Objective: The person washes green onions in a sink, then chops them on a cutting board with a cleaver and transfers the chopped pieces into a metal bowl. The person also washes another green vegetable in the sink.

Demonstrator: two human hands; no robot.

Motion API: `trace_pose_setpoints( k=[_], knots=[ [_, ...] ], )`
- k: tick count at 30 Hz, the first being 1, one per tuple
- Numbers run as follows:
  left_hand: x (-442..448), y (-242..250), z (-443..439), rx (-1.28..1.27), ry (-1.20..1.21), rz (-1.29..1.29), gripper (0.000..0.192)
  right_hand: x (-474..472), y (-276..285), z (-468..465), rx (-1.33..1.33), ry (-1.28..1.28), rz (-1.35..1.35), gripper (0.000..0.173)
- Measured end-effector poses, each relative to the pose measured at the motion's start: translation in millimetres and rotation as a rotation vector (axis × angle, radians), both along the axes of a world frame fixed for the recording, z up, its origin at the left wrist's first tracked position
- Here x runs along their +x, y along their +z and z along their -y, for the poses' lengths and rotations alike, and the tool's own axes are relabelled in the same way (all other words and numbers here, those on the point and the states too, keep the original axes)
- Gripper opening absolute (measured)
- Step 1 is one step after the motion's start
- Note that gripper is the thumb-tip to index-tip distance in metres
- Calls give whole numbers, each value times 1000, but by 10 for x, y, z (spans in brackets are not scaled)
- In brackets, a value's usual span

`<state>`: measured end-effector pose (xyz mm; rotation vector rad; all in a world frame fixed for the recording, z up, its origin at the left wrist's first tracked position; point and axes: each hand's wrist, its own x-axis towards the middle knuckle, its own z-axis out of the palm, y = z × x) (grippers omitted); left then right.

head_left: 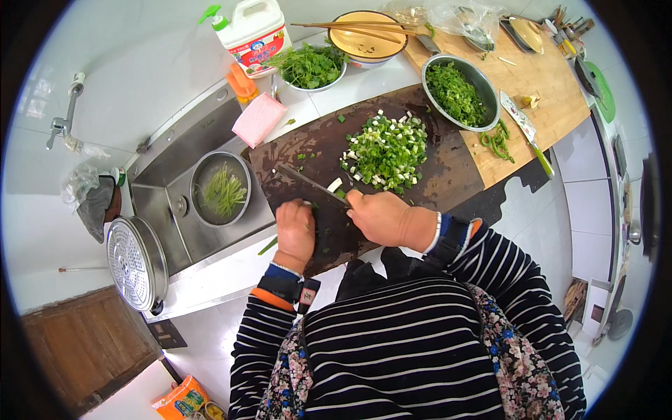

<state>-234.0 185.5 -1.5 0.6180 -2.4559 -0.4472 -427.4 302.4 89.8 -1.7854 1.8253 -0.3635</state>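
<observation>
My right hand (380, 216) grips the handle end of a kitchen knife (310, 182), whose blade points to the upper left over a dark wooden cutting board (446, 173). My left hand (295, 230) is closed around a green onion (268, 245) near the board's left edge; a green stalk sticks out on the hand's lower left. Beyond the knife lies a pile of chopped green onion (388, 149), white and green. A few larger cut pieces (335, 185) rest right beside the blade. The knife's handle is mostly hidden by my right hand.
Left is a steel sink (173, 226) holding a bowl (220, 154) with green stems. A steamer insert (128, 262) leans beyond it. Behind are a pink sponge cloth (259, 119), cilantro (315, 65) and an enamel bowl (367, 42). A bowl of chopped greens (455, 94) and another knife (520, 118) sit right.
</observation>
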Motion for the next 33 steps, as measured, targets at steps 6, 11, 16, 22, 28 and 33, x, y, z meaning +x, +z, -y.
trace_pose_setpoints(
  k=[6, 11, 16, 22, 28, 33],
  knots=[
    [-505, -51, 171, 131, 97, -108, 12, -283, 210, -325, -178, -218, 46, 23],
    [-631, 61, -121, 158, -5, -44, 27, -487, 320, -525, -212, -368, 81, 22],
    [-503, 211, -348, 202, -75, 83, 61, -527, 243, -652, -160, -383, 121, 23],
    [-611, 152, -429, 93, -12, 159, 73, -532, 236, -638, -155, -286, 71, 23],
    [-450, 182, -374, 257, 5, 44, 74, -419, 256, -536, -66, -123, -5, 22],
    [-187, 231, -297, 406, 154, -6, 65, -238, 241, -442, -23, -34, 38, 20]
  ],
)
